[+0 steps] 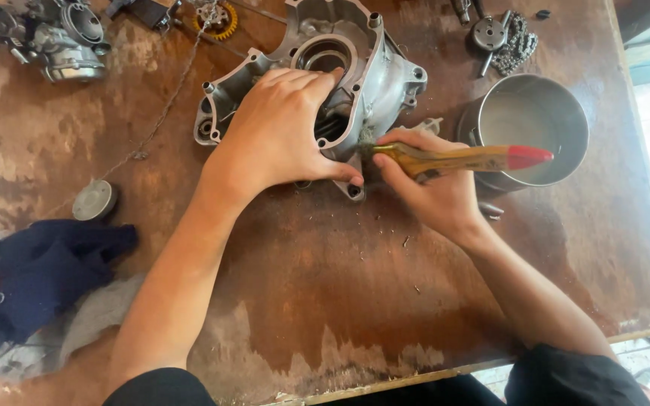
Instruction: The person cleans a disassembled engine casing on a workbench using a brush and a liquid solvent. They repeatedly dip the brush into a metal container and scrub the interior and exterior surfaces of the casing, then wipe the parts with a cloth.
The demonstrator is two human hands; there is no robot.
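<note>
We see the casing [370, 71], a grey cast-metal engine part with a round bore and bolt holes along its rim, lying on the table [317, 301] at far centre. Our left hand [280, 135] lies flat over its near-left portion, fingers spread and extended toward the bore, thumb stretched right along the near edge; it presses on the casing rather than closing around it. Our right hand [430, 188] sits just right of that thumb, closed around the brush [460, 158]. The brush has a yellow wooden handle with a red tip pointing right; its bristle end touches the near edge of the casing, next to the left thumb. Small bits of debris lie scattered on the table just near of the hands.

Right of the casing, just beyond the brush tip, stands 1 metal pot [528, 128], round and open. The brush handle crosses over its near rim. At far right of the pot lie a chain [517, 45] and a small disc part [487, 34].

At far left sits a carburettor [54, 37]. A yellow sprocket [218, 19] lies at far centre-left. A thin chain runs diagonally from there toward 1 round cap [94, 200] at left. Near left, a dark blue rag [39, 271] lies over a grey cloth [92, 323].

The table is worn brown wood, its finish rubbed pale along the near edge.
</note>
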